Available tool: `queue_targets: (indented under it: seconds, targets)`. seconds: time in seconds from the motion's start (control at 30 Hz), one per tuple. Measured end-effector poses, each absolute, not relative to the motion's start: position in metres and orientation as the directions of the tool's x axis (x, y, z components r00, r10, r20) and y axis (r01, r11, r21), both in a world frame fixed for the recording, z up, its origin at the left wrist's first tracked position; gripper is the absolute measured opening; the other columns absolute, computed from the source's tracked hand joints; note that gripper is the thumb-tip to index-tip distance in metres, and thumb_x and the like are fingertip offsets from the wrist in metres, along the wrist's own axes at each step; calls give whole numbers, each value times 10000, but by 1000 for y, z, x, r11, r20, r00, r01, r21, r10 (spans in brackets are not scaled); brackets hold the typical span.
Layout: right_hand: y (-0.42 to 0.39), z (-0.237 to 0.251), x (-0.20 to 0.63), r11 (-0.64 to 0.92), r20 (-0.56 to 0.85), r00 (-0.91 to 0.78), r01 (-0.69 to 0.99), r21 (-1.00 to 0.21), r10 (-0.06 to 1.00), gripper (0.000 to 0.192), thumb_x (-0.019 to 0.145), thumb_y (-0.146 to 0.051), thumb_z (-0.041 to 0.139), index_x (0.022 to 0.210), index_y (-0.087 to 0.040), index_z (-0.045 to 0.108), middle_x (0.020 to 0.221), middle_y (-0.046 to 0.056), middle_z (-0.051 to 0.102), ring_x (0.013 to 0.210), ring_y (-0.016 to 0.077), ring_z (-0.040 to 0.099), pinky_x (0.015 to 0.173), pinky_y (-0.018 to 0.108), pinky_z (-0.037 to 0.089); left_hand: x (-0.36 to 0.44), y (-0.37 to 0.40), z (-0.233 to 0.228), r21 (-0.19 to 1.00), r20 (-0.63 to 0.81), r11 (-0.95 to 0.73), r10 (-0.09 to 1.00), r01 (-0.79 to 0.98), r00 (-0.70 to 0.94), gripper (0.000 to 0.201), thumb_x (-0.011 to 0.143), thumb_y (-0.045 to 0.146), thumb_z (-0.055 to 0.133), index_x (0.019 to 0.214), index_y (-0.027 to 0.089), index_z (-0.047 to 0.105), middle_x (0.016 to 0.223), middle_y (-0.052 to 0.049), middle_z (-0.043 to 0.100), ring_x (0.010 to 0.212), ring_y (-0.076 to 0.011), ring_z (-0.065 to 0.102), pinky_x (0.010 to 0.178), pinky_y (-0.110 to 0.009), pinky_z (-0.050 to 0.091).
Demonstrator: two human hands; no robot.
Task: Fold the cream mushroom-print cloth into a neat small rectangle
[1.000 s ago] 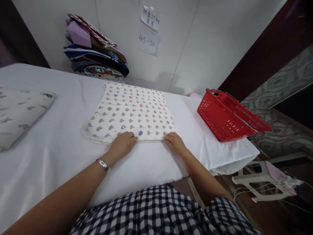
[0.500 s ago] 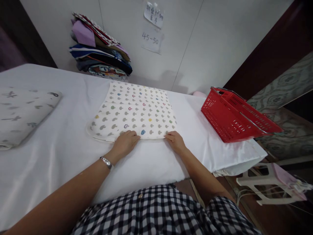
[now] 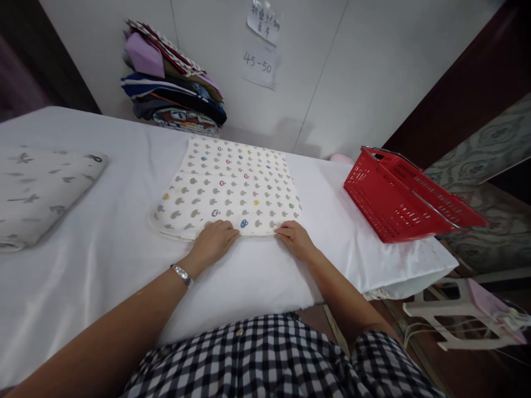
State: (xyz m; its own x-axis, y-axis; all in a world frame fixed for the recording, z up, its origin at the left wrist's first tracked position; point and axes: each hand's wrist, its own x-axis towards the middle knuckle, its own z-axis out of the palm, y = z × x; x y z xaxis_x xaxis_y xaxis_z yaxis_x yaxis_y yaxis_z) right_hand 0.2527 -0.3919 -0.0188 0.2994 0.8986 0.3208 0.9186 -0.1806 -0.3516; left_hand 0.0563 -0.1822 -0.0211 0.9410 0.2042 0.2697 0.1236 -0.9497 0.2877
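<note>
A white cloth printed with grey and coloured mushrooms lies folded and flat on the white-covered table. Its near edge is pinched by my left hand, left of the middle, with the fingers closed on the fabric. Further right along the same edge, my right hand also has its fingertips closed on the cloth. My thumbs point toward each other, with a short stretch of edge between the hands. The fingertips under the fabric are hidden.
Another folded white cloth with a grey print lies at the left. A red plastic basket stands on the table's right end. Folded fabrics are stacked by the wall. A plastic stool is on the floor at the right.
My right hand has shifted slightly left along the near edge. The whole view has moved a little; the cloth lies as before.
</note>
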Motion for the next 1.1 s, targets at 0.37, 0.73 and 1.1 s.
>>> queue_targets:
  seconds: [0.37,0.73,1.1]
  targets:
    - [-380,-31,250,-163,483,362,899,-405,797,190,890,-227,515,916,-240,703,901,48,634,870,180,552,756,316,472,56,-185,-17,276,297,-953,206,123,932,370,937,300,337,795,201,664,803,-48,597,801,-190,515,703,-329,380]
    - [-384,-35,253,-136,456,235,961,-239,859,197,905,-241,505,912,-222,700,910,61,652,844,182,546,748,314,447,55,-186,-21,206,297,-969,196,138,934,333,935,279,349,835,211,659,837,-48,610,826,-198,524,708,-343,380]
    - [-378,-22,269,-247,437,309,950,-193,845,232,913,-201,475,948,-259,697,979,71,638,929,210,527,808,343,389,69,-178,-2,91,398,-987,158,133,904,310,902,184,352,810,196,648,827,-73,609,824,-211,519,699,-351,370]
